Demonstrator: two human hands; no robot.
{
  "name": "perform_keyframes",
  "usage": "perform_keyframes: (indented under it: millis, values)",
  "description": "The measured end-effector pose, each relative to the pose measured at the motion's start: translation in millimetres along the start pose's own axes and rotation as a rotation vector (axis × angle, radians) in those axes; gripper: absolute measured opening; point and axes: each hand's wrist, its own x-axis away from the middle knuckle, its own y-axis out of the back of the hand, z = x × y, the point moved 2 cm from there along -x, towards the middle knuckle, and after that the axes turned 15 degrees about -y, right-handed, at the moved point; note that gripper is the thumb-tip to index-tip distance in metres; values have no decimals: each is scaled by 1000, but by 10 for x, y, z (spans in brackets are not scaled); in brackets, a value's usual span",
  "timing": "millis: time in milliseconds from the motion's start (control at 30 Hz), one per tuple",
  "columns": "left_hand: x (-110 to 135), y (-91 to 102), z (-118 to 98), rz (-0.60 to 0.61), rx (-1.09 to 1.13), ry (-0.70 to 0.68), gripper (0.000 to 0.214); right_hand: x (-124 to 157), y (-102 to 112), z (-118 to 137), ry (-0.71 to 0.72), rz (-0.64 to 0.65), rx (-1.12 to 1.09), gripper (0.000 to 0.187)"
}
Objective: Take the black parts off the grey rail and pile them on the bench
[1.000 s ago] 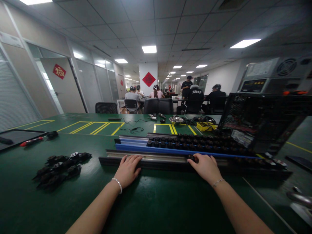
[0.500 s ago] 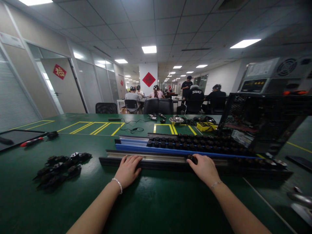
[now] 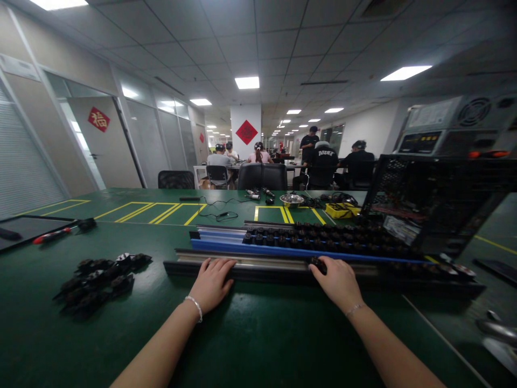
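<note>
A long black rail [image 3: 266, 272] with a bright metal inner channel lies across the table in front of me. My left hand [image 3: 213, 283] grips it near its left end, fingers over the top and thumb on the near side. Farther right, my right hand [image 3: 339, 280] is closed on a small black part [image 3: 318, 264] set at the channel; the fingers hide most of it. Similar dark parts sit along the rail's right end. To the left lies a loose pile of black parts [image 3: 99, 280], a few with white on them.
Behind the black rail are blue rails [image 3: 226, 245] carrying rows of black parts. An open computer case [image 3: 436, 199] stands at the right. A metal bowl [image 3: 291, 200], a yellow item [image 3: 342, 210] and cables lie farther back. A red-handled tool [image 3: 52, 235] is at left. Several people sit beyond.
Almost nothing differs. Both hands keep their places on the rail and the small part, with at most a very slight shift to the left.
</note>
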Motion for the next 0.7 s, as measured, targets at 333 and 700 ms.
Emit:
perform_keyframes:
  millis: [333, 700]
  values:
    - [-2, -3, -1, 5, -10, -2, 45, 29, -38, 42, 47, -29, -9, 41]
    - [-4, -4, -9, -2, -5, -4, 46, 47, -71, 55, 103, -65, -12, 40]
